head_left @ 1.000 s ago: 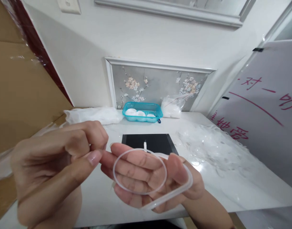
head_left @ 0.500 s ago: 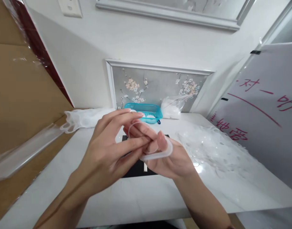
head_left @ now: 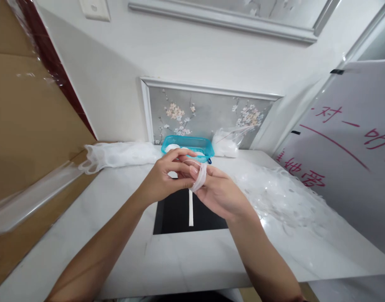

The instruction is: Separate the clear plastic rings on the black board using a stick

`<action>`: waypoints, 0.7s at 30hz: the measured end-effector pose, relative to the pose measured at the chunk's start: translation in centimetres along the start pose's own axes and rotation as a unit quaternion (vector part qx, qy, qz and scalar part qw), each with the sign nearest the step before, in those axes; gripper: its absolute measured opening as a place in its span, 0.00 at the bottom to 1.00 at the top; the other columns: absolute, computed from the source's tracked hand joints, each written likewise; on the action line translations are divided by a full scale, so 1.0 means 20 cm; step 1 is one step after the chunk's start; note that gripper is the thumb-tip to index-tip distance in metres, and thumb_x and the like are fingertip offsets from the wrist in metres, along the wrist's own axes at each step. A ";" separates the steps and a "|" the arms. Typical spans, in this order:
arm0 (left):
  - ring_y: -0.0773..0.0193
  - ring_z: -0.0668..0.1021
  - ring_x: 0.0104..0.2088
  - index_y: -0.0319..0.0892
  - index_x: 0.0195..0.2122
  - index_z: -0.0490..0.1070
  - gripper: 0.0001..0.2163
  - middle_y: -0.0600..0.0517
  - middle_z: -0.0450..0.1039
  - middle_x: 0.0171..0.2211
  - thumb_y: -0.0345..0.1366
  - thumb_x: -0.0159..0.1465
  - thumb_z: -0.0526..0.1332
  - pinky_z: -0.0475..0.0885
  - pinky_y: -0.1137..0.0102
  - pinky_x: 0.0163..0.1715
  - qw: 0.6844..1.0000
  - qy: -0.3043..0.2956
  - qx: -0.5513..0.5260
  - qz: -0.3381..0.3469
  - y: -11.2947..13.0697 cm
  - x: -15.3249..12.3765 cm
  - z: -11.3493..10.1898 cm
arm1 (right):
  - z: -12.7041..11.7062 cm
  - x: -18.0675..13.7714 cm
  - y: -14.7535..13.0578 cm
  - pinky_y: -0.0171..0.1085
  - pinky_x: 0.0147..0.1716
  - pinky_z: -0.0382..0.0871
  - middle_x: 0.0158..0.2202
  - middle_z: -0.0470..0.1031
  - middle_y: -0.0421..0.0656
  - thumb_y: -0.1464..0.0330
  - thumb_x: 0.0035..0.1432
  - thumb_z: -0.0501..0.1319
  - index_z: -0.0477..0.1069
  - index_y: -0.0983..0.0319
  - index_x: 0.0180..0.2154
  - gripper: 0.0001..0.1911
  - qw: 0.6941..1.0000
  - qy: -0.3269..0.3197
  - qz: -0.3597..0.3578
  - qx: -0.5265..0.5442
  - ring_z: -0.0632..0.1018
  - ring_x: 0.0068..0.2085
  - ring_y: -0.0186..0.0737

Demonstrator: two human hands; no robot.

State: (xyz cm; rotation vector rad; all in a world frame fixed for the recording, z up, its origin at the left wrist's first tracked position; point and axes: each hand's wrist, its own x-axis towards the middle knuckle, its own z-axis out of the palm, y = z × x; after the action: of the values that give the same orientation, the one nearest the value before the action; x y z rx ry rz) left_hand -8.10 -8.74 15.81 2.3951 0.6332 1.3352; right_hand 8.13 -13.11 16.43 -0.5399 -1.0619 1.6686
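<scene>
A soft, translucent white band (head_left: 200,179) is looped around the fingers of my right hand (head_left: 223,192). That hand is closed, with the thumb against the band. From the other side my left hand (head_left: 163,178) pinches the loop's near side, its fingers bent over the right fingertips. Some fingertips overlap, so the exact grip is partly hidden. Beneath both hands lies a black mat (head_left: 173,216), on which a narrow white strip (head_left: 191,212) runs lengthwise.
Behind the hands stands a blue basket (head_left: 208,146) with white round pieces inside, beside a knotted plastic bag (head_left: 227,146). Clear loops lie in a pile (head_left: 283,195) at right. A white bundle of loops (head_left: 123,156) and cardboard (head_left: 32,109) are at left.
Both hands have moved away from me, toward the basket, uncovering more of the mat and strip. The band has turned more upright and looks bunched together near the right thumb.
</scene>
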 end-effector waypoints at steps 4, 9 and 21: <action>0.58 0.81 0.44 0.45 0.31 0.79 0.03 0.47 0.77 0.49 0.30 0.60 0.68 0.80 0.65 0.39 0.999 0.018 -0.040 -0.024 0.01 -0.01 0.01 | 0.01 0.00 -0.01 0.43 0.55 0.72 0.37 0.80 0.40 0.62 0.48 0.73 0.80 0.57 0.33 0.09 1.000 0.000 0.004 0.008 0.78 0.49 0.44; 0.59 0.80 0.46 0.45 0.34 0.78 0.01 0.48 0.79 0.46 0.32 0.62 0.68 0.79 0.65 0.42 0.996 0.092 -0.004 -0.013 0.04 0.00 0.04 | -0.01 0.00 -0.02 0.47 0.60 0.69 0.40 0.80 0.41 0.62 0.49 0.73 0.80 0.56 0.33 0.09 1.000 0.015 -0.006 0.006 0.77 0.53 0.46; 0.64 0.83 0.35 0.47 0.41 0.77 0.09 0.56 0.83 0.36 0.25 0.64 0.63 0.77 0.69 0.39 0.967 0.091 0.192 0.139 0.03 0.00 -0.06 | -0.08 0.09 0.00 0.43 0.51 0.75 0.32 0.82 0.41 0.58 0.50 0.71 0.81 0.61 0.32 0.13 0.999 -0.039 0.011 -0.031 0.82 0.46 0.44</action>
State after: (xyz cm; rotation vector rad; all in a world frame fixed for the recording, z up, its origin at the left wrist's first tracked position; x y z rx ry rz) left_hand -8.94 -9.19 16.74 2.7711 0.6744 1.6986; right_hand 8.66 -10.97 15.89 -0.5313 -1.1707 1.6920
